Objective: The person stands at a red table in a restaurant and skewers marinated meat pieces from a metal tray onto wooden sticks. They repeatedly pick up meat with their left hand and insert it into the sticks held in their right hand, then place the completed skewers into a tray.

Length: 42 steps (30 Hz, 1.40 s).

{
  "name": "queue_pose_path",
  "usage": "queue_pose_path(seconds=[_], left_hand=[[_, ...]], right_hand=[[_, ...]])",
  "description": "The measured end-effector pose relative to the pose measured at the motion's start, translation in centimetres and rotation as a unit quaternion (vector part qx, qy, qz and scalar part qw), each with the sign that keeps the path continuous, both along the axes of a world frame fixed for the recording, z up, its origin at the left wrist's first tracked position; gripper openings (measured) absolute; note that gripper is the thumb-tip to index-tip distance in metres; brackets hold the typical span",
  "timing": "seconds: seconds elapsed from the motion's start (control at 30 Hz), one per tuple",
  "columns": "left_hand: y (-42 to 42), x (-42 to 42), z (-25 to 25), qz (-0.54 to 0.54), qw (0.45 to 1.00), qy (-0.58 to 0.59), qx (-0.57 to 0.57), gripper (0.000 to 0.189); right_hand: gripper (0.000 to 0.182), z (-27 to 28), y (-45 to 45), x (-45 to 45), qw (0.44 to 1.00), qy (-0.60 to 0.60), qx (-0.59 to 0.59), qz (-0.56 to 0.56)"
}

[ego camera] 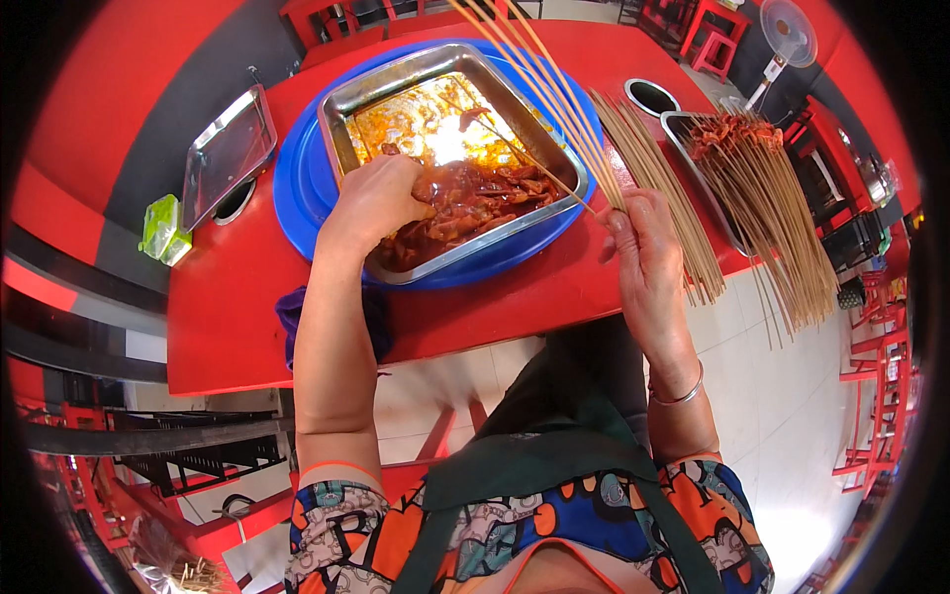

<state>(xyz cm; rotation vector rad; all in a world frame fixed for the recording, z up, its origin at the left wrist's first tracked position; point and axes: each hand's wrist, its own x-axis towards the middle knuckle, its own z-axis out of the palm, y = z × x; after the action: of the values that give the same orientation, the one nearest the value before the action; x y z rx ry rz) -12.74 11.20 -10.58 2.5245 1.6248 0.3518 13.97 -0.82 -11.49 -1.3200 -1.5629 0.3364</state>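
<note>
My right hand (642, 245) grips several bamboo skewers (560, 96) that fan out away from me. One skewer (545, 172) in that hand points left over the steel tray (453, 56) and bears a small piece of meat (473, 117) near its far end. Inside the tray, sliced meat (475, 200) lies in red, oily sauce towards the near side. My left hand (382, 193) reaches over the tray's left side down to the meat; its fingertips are hidden, so whether they hold a slice is unclear. Beneath the tray is a blue plastic basin or lid (297, 200).
Bare skewers (660, 200) lie on the red table (230, 312), right of the tray. Beyond them, a second tray (701, 178) carries many loaded skewers (772, 215), their handles overhanging the edge. An empty metal tray (230, 156), green tissue pack (165, 230) and purple cloth (293, 319) are leftward.
</note>
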Motion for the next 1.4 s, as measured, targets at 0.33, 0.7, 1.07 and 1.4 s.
queue_pose_path(seconds=[0.33,0.7,1.07,1.4], left_hand=[[1.0,0.5,-0.5,0.030,0.998,-0.056,-0.025,0.026],[3.4,-1.4,-1.6,0.079,0.947,-0.311,-0.027,0.016],[5.1,-2.6,-3.7,0.061,0.926,-0.372,0.023,0.016],[3.0,-1.0,-0.4,0.018,0.656,-0.732,-0.184,0.022]], right_hand=[[0.012,-0.4,-1.1,0.4,0.999,0.008,-0.043,-0.030],[0.015,-0.8,-2.0,0.5,0.998,0.012,-0.048,-0.049],[0.016,-0.4,-2.4,0.3,0.997,-0.046,-0.026,-0.058],[0.017,-0.6,-2.3,0.6,0.996,-0.063,0.002,-0.066]])
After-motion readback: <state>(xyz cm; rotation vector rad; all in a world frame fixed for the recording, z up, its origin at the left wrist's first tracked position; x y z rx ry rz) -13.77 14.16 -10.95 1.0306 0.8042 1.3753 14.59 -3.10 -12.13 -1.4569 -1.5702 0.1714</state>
